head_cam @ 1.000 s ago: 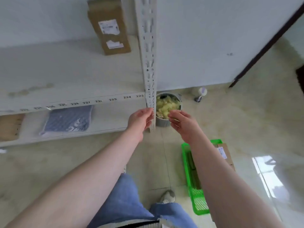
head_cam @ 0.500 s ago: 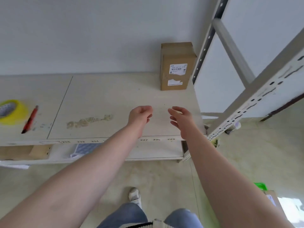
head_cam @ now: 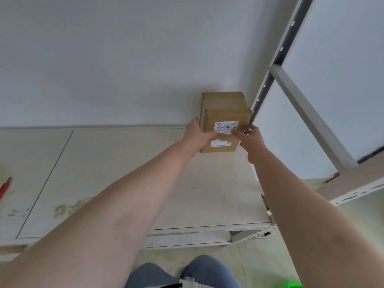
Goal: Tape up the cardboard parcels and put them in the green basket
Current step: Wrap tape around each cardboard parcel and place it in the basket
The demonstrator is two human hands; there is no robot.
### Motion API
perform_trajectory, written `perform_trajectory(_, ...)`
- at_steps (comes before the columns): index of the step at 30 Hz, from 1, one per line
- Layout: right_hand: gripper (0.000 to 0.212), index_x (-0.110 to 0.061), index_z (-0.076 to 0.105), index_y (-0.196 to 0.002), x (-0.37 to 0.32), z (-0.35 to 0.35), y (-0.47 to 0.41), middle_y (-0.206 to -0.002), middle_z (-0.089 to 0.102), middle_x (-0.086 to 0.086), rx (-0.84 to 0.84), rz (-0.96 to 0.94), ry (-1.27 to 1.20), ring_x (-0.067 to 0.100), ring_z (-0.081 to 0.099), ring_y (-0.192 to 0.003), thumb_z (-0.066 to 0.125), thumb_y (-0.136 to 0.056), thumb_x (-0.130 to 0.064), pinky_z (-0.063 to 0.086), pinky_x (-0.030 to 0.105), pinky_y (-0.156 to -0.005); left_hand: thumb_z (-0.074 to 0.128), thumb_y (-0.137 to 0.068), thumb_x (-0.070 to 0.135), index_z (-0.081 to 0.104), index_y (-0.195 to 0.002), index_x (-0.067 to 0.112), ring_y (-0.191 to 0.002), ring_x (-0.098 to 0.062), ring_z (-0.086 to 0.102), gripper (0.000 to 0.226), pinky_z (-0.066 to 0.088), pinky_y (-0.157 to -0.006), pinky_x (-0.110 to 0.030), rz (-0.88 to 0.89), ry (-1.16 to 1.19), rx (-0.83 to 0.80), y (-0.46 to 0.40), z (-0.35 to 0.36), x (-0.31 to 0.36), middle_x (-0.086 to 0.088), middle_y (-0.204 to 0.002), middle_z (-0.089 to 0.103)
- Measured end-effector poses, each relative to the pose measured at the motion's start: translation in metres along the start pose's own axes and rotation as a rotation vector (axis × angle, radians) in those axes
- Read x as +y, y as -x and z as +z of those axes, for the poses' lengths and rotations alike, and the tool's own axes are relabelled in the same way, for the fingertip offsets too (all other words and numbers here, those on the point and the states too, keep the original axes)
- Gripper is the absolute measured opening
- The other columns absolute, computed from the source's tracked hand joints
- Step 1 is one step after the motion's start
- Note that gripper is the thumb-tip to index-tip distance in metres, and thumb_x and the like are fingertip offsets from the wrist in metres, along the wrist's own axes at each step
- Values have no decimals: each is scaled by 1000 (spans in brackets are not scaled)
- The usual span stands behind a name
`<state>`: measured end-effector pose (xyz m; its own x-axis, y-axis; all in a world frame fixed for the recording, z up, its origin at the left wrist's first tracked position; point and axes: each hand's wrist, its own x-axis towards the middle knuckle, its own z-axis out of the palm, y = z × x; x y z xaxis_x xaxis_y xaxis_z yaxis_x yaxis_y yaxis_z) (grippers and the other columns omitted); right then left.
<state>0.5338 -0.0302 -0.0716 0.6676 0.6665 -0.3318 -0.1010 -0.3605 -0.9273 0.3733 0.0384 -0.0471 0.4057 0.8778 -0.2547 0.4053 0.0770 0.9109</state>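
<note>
I am reaching both arms out to the cardboard parcel (head_cam: 223, 129), which is standing upright at the far right of the shelf surface (head_cam: 128, 175), at about one o'clock from me, back against the wall and just beside the grey metal upright (head_cam: 262, 88). My left hand (head_cam: 196, 136) is spreading wide and touching the parcel's left side, thumb tip lying on the front face near the white barcode label (head_cam: 226, 125). My right hand (head_cam: 250, 140) is opening too, fingers touching the front right edge, not yet wrapping it. I am judging the box stiff and fairly light, its plain card a little slick, so I am planning to squeeze the two opposite side walls, low down, rather than the loose-looking top flaps.
</note>
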Motion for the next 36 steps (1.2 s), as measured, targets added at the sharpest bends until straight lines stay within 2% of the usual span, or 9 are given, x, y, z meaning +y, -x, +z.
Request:
perform_trajectory(6, 37, -12, 57, -119, -1, 15, 4, -111, 68, 3, 23, -89, 76, 13, 64, -89, 73, -85, -17, 46, 21, -68, 80, -80, 25, 22, -154, 22, -145, -28, 27, 95, 34, -114, -47, 44, -123, -67, -11, -2, -3, -12, -155, 22)
perform_trajectory(12, 32, -21, 64, -101, -28, 72, 58, -82, 71, -9, -12, -260, 98, -2, 67, -66, 79, -79, -38, 54, 19, -60, 85, -72, 37, 23, -145, 29, -115, -14, 58, 96, 51, -96, -40, 244, 36, 188, 12, -70, -18, 8, -132, 56)
perform_trajectory(16, 36, -20, 65, -109, -53, 124, 98, -86, 70, 1, -62, -321, 137, 20, 69, -79, 76, -81, -40, 57, 40, -74, 80, -76, 45, 34, -136, 27, -94, -15, 61, 77, 49, -80, -32, 75, 123, 455, 34, -119, -33, 14, -106, 59)
perform_trajectory(19, 36, -20, 69, -110, -68, 147, 120, -102, 67, 10, -108, -359, 128, 20, 61, -88, 72, -84, -44, 51, 35, -78, 80, -78, 41, 43, -126, 26, -93, -13, 62, 62, 49, -81, -31, -31, 380, 445, 54, -164, -48, 17, -100, 60)
perform_trajectory(22, 64, -21, 54, -131, -75, 170, 144, -122, 59, 2, -153, -197, 149, 17, 56, -104, 71, -80, -56, 42, 33, -86, 78, -77, 47, 49, -119, 25, -93, -8, 65, 55, 50, -73, -26, -57, 544, 332, 80, -229, -65, 12, -106, 66)
perform_trajectory(25, 78, -22, 56, -135, -73, 207, 184, -125, 65, 0, -530, 32, 53, 20, 64, -110, 66, -73, -68, 50, 39, -94, 69, -71, 56, 53, -121, 25, -97, -16, 72, 61, 57, -74, -30, -77, 693, 104, 110, -299, -91, 4, -110, 74)
perform_trajectory(28, 54, -16, 60, -132, -63, 266, 236, -122, 69, 7, -812, 107, -204, 23, 68, -106, 57, -91, -52, 57, 36, -81, 66, -75, 55, 51, -128, 21, -93, -12, 73, 65, 58, -69, -26, -103, 639, 44, 139, -361, -117, 2, -107, 75)
perform_trajectory(32, 48, -8, 59, -128, -53, 355, 307, -118, 70, 11, -681, 109, -280, 26, 70, -103, 62, -92, -40, 58, 38, -80, 54, -95, 53, 44, -142, 24, -98, -3, 68, 56, 49, -78, -18, -81, 372, 298, 172, -433, -141, 0, -132, 62)
perform_trajectory(36, 33, -14, 61, -117, -48, 425, 373, -96, 76, -2, -542, -24, -175, 18, 73, -89, 65, -92, -36, 61, 35, -73, 54, -87, 67, 58, -121, 27, -92, -10, 70, 53, 58, -71, -26, -51, 449, 245, 211, -477, -142, 6, -109, 71)
